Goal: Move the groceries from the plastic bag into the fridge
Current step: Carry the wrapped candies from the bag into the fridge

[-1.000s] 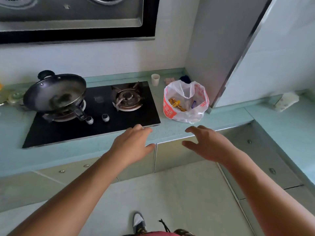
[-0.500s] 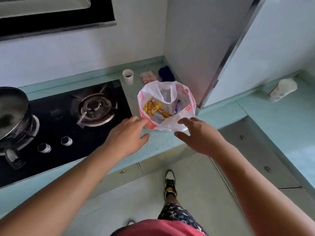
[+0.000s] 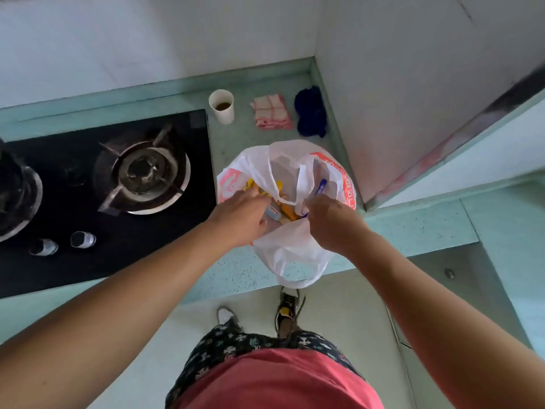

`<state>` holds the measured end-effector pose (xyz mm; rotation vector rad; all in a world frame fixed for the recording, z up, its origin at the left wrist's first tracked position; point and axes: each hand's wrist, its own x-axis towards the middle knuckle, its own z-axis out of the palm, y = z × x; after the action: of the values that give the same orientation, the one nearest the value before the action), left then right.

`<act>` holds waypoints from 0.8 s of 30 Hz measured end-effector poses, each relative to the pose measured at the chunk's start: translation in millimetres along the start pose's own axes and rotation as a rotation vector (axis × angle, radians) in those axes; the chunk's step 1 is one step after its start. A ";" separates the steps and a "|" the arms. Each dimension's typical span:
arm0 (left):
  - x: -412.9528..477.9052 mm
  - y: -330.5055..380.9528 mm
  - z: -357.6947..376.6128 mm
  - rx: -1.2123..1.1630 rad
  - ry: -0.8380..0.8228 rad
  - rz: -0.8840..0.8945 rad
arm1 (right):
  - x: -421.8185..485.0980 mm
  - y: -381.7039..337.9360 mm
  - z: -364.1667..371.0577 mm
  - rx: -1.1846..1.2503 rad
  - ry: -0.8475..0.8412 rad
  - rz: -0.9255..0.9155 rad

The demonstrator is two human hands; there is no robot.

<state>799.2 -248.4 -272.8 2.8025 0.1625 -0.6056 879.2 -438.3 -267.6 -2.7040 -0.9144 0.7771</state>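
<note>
Both hands at the bag mouth, groceries not yet out.

Teal countertop (image 3: pixel 236 273) carries a black glass gas hob (image 3: pixel 73 202) and, just right of it, the white plastic bag with red print (image 3: pixel 289 252), its near side hanging over the counter edge. The right hand (image 3: pixel 333 222) pinches the bag's near rim and holds the mouth open. The left hand (image 3: pixel 241 219) reaches in from the left with fingers curled down among the goods; cannot tell if it grips one. Yellow packets (image 3: pixel 287 214) lie between the two hands, touching the left fingertips, so the left hand is nearer. A blue tube (image 3: pixel 321 186) sits just beyond the right hand, its long axis slanting up and to the right. A small pale-blue packet (image 3: pixel 272 212) lies beside the left thumb. No fridge can be made out in view.
</note>
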 end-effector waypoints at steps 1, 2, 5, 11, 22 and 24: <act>7.5 -1.9 3.8 0.019 -0.033 -0.001 | 5.7 0.7 -1.4 0.012 -0.013 -0.005; 14.9 -4.0 7.5 0.039 -0.062 0.001 | 10.7 1.4 -2.8 0.013 -0.017 -0.014; 35.0 -9.3 18.7 0.091 -0.117 0.006 | 21.9 5.7 -3.6 -0.036 -0.027 -0.042; 70.6 -3.4 33.3 0.231 -0.132 0.081 | 30.6 15.5 -4.3 0.053 -0.021 -0.102; 112.5 -7.0 69.5 0.059 -0.010 -0.010 | 23.3 23.5 -22.4 0.112 0.147 -0.130; 115.7 -8.0 70.2 -0.201 -0.005 -0.163 | 21.8 25.7 -20.3 0.109 0.148 -0.137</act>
<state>875.4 -254.7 -384.8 2.6101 0.4291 -0.5966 917.9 -445.5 -268.1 -2.5354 -0.9795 0.5732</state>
